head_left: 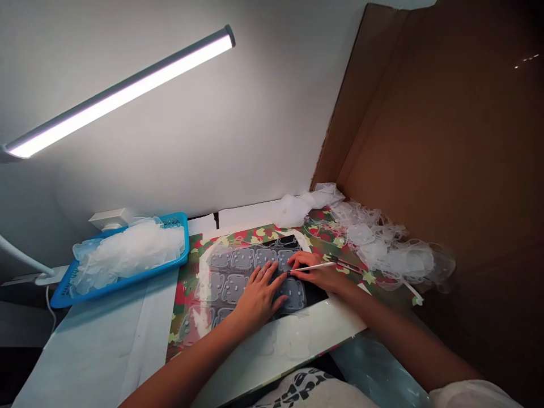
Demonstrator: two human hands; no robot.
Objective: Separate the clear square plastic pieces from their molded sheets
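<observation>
A clear sheet of moulded rubbery pads (238,272) lies on a dark plate over a camouflage-patterned mat (187,283). My left hand (258,294) rests flat on the sheet with its fingers spread, pressing it down. My right hand (317,272) sits just to the right, closed round a thin white stick-like tool (312,266) whose tip meets the sheet near my left fingertips.
A blue basket (181,258) full of clear moulded pieces stands at the left. A heap of clear trimmings (382,243) lies at the right against a tall cardboard wall (446,141). A lit bar lamp (123,90) hangs overhead. White paper (97,340) covers the front left.
</observation>
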